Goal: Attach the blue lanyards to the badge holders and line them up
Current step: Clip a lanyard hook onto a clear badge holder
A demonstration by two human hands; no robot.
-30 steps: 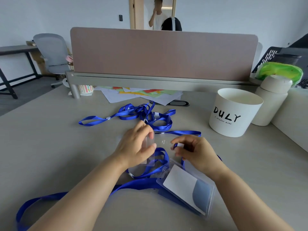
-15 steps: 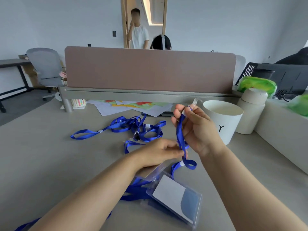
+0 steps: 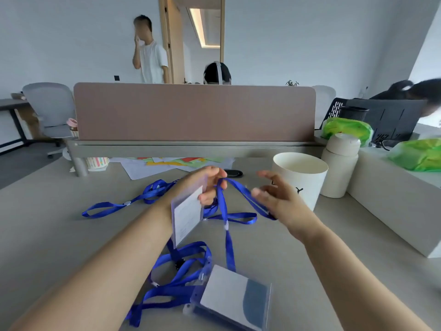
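My left hand (image 3: 205,185) is raised above the desk and grips a clear badge holder (image 3: 187,216) that hangs tilted below its fingers. Its fingertips also pinch the top of a blue lanyard (image 3: 224,211), whose strap falls to the table and also runs right to my right hand (image 3: 274,194). My right hand's fingers are spread, with the strap lying across its underside. A second badge holder (image 3: 236,299) lies flat near me, with a tangled blue lanyard (image 3: 181,266) by its clip end. More blue lanyards (image 3: 152,192) lie further back on the left.
A white paper bucket (image 3: 298,177) and a cream bottle (image 3: 338,163) stand just right of my right hand. A raised ledge (image 3: 393,206) runs along the right. A brown divider (image 3: 195,111) closes the back, with coloured papers (image 3: 171,163) and a striped cup (image 3: 96,162) under it. People are behind the divider.
My left hand has lifted the badge holder off the table and taken the lanyard's top. My right hand has let go of its pinch, opened and moved right. The view has tilted up.
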